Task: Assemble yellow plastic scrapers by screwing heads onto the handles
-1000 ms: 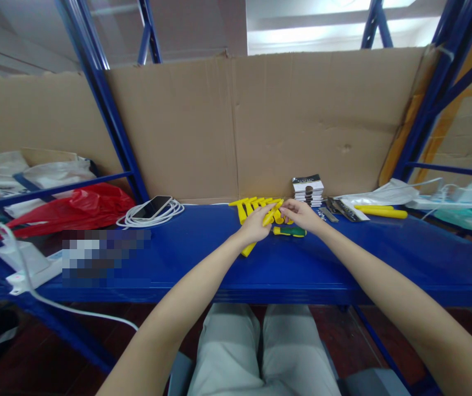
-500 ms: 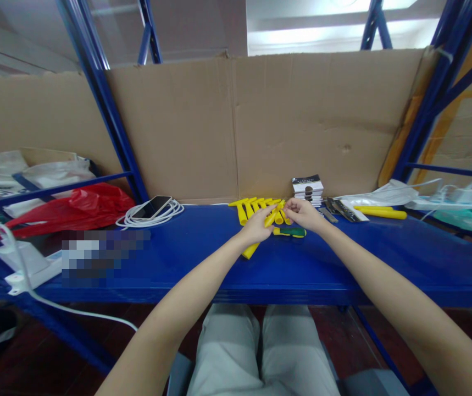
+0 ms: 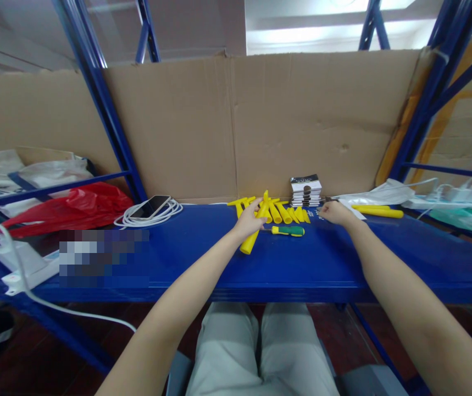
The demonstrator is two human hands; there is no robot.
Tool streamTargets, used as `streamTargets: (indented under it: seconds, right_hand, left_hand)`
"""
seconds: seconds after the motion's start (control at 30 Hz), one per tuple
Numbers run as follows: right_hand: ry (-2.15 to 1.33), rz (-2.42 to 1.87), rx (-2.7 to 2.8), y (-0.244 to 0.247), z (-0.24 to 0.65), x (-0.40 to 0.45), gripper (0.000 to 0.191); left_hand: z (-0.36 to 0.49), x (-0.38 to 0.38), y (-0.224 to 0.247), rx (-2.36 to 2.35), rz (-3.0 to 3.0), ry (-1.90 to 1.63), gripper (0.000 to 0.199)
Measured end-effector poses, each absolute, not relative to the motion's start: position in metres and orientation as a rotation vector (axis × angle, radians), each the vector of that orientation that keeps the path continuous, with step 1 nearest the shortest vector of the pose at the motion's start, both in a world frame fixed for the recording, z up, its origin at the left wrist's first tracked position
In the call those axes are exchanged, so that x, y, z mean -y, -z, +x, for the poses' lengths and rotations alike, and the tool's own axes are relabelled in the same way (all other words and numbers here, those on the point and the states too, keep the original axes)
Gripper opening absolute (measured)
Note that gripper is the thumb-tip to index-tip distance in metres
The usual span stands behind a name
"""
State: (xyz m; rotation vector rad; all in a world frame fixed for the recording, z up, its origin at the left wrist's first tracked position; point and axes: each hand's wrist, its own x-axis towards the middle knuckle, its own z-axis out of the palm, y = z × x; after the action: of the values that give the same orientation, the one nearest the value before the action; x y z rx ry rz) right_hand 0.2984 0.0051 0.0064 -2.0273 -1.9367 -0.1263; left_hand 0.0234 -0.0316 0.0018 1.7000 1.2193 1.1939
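Note:
My left hand (image 3: 250, 219) is closed around a yellow T-shaped handle tool (image 3: 251, 242), whose round end points toward me. Several more yellow T-shaped tools (image 3: 285, 213) lie in a row just behind and to the right of it. Small yellow wedge-shaped pieces (image 3: 300, 215) are at the row's right end. In front of them rests a screwdriver (image 3: 288, 231) with a green and yellow grip. My right hand (image 3: 334, 212) is down at the table beside a flat black-and-white packet (image 3: 353, 209), fingers curled; anything in them is hidden.
A stack of small boxes (image 3: 305, 191) stands against the cardboard wall (image 3: 301, 121). Yellow tubes (image 3: 378, 212) lie at the right, near a power strip. On the left are a phone (image 3: 151, 207), a coiled white cable (image 3: 173, 212) and a red plastic bag (image 3: 75, 209).
My right hand has left the yellow pieces and moved right, to beside the packet. My left hand has shifted slightly left. The small yellow wedges now show uncovered on the table.

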Motion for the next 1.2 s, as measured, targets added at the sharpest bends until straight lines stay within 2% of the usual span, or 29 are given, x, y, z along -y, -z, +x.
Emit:
streamTargets:
  seconds: [0.47,0.83,1.07,1.2]
  right_hand:
    - [0.176,-2.222,1.952,-0.002,0.301,-0.003,0.024]
    - [0.165,-2.194,1.930,0.002,0.306,-0.007,0.018]
    - [0.170,-2.107,1.710,0.001,0.309,-0.007,0.029]
    - [0.188,-2.127,1.630,-0.003,0.307,-0.001,0.027]
  left_hand:
    - [0.023,0.031,-0.001,-1.239,1.703,-1.190,0.069]
    - [0.027,0.044,-0.014,-1.152,1.625,-1.170,0.073]
    - [0.066,0.038,-0.024,-1.014,1.587,-1.002,0.070]
    - [0.108,0.033,-0.031,-0.908,1.544,-0.920,0.061]
